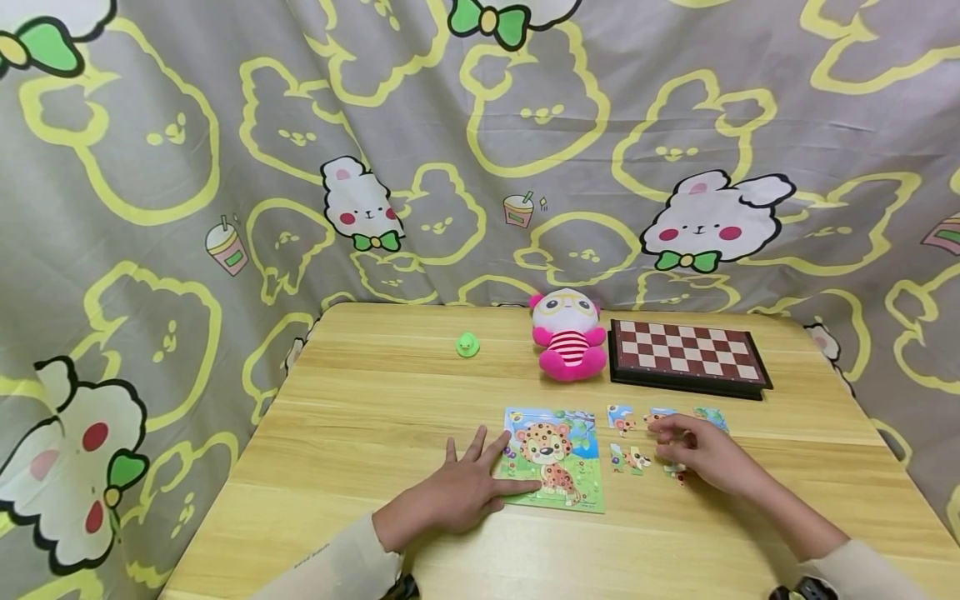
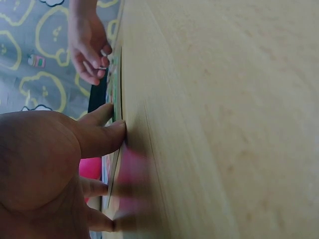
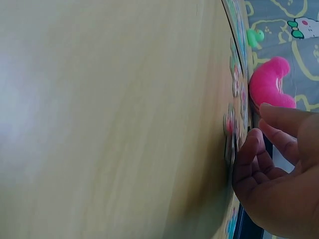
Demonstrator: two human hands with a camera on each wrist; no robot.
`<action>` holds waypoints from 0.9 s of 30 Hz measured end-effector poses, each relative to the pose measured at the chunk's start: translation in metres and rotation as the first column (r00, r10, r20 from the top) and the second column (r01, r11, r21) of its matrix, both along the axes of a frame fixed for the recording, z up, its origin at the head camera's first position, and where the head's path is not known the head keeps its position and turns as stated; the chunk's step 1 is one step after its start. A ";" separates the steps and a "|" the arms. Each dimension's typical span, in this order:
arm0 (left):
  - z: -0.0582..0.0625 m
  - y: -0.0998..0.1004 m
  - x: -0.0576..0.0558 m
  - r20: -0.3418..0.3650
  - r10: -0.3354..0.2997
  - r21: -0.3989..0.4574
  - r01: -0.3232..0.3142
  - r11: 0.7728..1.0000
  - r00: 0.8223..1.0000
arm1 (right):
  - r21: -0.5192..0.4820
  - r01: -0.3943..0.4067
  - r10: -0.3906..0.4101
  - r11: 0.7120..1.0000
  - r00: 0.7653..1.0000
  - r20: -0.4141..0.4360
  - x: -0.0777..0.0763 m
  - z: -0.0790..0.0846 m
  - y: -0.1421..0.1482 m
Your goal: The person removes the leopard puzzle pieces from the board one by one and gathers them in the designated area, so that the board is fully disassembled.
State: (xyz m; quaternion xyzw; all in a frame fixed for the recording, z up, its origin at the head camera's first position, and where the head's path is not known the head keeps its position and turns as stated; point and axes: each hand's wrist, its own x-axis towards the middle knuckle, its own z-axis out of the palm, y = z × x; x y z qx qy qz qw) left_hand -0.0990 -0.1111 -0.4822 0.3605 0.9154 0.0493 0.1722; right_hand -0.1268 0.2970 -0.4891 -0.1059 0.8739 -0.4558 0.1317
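Observation:
A square leopard jigsaw puzzle (image 1: pixel 558 454) lies flat on the table, its picture showing a spotted leopard on grass. My left hand (image 1: pixel 459 492) rests at the puzzle's left edge with spread fingers. Its thumb reaches onto the lower part of the picture. To the right of the puzzle lie several loose puzzle pieces (image 1: pixel 637 459). Over these pieces hovers my right hand (image 1: pixel 708 457), fingers loosely bent. In the right wrist view, the right thumb (image 3: pixel 284 117) stands apart from the fingertips, and I see nothing between them. That hand partly hides some pieces.
A pink-and-white plush toy (image 1: pixel 570 342) sits behind the puzzle. Right of it lies a checkered board-game box (image 1: pixel 686 354). A small green duck (image 1: pixel 467 344) stands further left. Patterned grey curtain (image 1: pixel 442 275) hangs behind the wooden table (image 1: pixel 337 417).

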 end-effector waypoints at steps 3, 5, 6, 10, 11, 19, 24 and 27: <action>0.000 0.000 0.000 -0.002 0.000 -0.001 0.000 1.000 1.000 | 0.000 -0.008 0.008 1.000 1.000 -0.001 -0.002 0.000 -0.008; 0.000 0.000 0.000 -0.003 0.001 -0.002 -0.001 1.000 1.000 | 0.002 -0.013 0.013 1.000 1.000 0.000 -0.003 0.000 -0.013; 0.000 0.000 0.000 -0.002 0.001 -0.002 -0.001 1.000 1.000 | -0.002 -0.015 0.015 1.000 1.000 0.003 -0.003 0.000 -0.015; 0.000 0.000 0.000 0.001 0.004 -0.003 -0.004 1.000 1.000 | -0.046 -0.036 0.037 0.998 0.999 0.019 -0.004 0.001 -0.026; 0.000 0.000 0.000 0.002 0.004 -0.003 -0.004 1.000 1.000 | -0.061 -0.046 0.047 0.997 0.999 0.018 -0.005 0.001 -0.029; -0.001 0.000 0.000 0.000 0.001 -0.001 -0.001 1.000 1.000 | -0.090 -0.099 0.100 0.991 0.995 0.014 -0.007 0.001 -0.052; -0.002 0.000 0.000 -0.001 0.003 -0.002 -0.003 1.000 1.000 | -0.099 -0.110 0.113 0.989 0.993 0.029 -0.007 -0.001 -0.064; -0.002 0.000 0.000 -0.001 0.003 -0.003 -0.003 1.000 1.000 | -0.102 -0.119 0.122 0.988 0.992 0.032 -0.007 -0.001 -0.071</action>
